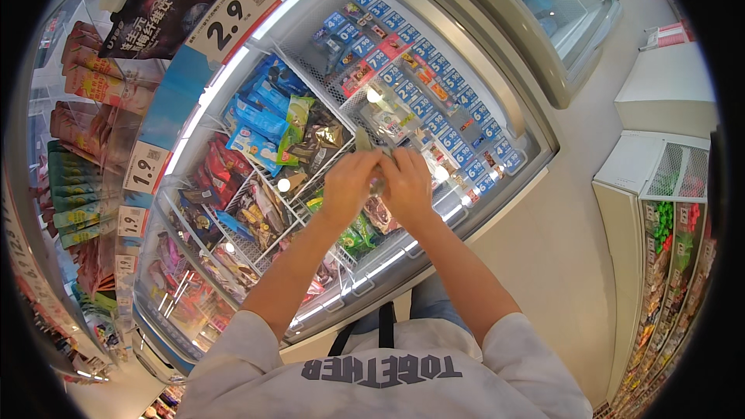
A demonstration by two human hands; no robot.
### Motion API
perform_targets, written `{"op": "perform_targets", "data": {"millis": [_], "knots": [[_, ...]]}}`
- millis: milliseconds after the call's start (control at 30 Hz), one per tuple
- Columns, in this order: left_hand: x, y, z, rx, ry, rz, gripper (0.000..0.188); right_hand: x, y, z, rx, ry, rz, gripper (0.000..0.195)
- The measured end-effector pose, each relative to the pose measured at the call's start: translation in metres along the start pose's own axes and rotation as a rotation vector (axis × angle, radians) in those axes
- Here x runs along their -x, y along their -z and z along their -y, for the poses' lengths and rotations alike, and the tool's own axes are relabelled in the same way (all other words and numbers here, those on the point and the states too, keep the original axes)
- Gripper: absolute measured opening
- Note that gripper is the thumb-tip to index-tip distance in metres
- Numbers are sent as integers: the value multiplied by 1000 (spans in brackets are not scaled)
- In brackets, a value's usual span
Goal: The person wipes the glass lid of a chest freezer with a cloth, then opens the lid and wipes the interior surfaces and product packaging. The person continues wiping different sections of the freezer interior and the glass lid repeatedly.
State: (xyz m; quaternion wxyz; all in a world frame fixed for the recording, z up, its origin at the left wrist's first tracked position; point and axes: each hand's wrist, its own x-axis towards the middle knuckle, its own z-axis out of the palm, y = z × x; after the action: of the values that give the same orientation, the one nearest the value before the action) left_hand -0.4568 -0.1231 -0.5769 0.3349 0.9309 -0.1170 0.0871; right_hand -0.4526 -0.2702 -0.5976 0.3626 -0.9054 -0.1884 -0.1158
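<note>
My left hand [352, 183] and my right hand [409, 186] are close together above an open-looking chest freezer. Between their fingertips they pinch a small grey-green packet [363, 139], possibly a plastic bag or wrapper. Its tip sticks out past my left fingers, and a shiny bit shows below them; my fingers hide most of it. Under my hands, white wire baskets [317, 180] divide the freezer. Blue ice-cream packets [259, 113] and a green packet [295, 125] lie to the left. Green packets [356, 234] sit beneath my wrists.
Blue price labels [433, 99] cover the freezer's right side by its metal rim [500, 87]. A shelf of hanging pouches [78, 192] with price cards [146, 167] stands at left. Another freezer [559, 17] is at the top right. Stocked shelves [669, 279] line the right, across pale floor [535, 244].
</note>
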Motion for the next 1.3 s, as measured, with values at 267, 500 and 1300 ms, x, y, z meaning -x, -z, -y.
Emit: {"op": "perform_targets", "data": {"millis": [267, 500, 1300], "knots": [[45, -4, -19, 35, 169, 41, 40, 38, 12, 18, -35, -91, 96, 37], [155, -10, -84, 503, 466, 223, 37, 143, 80, 22, -18, -91, 309, 35], [319, 138, -40, 601, 864, -265, 17, 183, -13, 93, 115, -140, 82, 26]]}}
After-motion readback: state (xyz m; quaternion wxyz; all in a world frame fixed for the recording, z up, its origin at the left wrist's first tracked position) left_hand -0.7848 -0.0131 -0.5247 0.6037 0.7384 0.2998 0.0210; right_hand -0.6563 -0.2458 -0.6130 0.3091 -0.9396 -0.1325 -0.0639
